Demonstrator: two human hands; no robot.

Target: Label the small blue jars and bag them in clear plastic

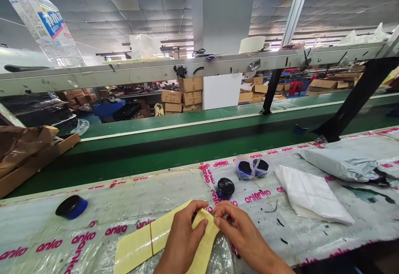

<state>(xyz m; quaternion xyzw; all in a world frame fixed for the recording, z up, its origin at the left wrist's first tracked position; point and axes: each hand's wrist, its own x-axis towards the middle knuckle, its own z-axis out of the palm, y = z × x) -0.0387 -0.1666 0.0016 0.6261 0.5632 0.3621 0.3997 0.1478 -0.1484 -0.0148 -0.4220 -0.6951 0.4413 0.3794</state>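
Note:
My left hand [187,234] is closed on a yellow paper strip [204,245] near the table's front edge, thumb on its face. My right hand [240,228] pinches the strip's upper right edge between thumb and fingers. Beneath and left of my left hand lies a flat stack of yellow paper [134,245] with a brown band across it. Clear plastic [222,253] shows under the strip. A black and blue round item [225,188] stands just beyond my hands, and two similar ones [245,169] in clear wrap sit behind it.
Another round item [71,206] is at the left. White folded bags [313,195] and a grey plastic package [343,165] lie at the right. Behind the table runs a green conveyor [162,151], with a metal rail [140,69] above, a bottle [46,24] and an open carton [40,157] at left.

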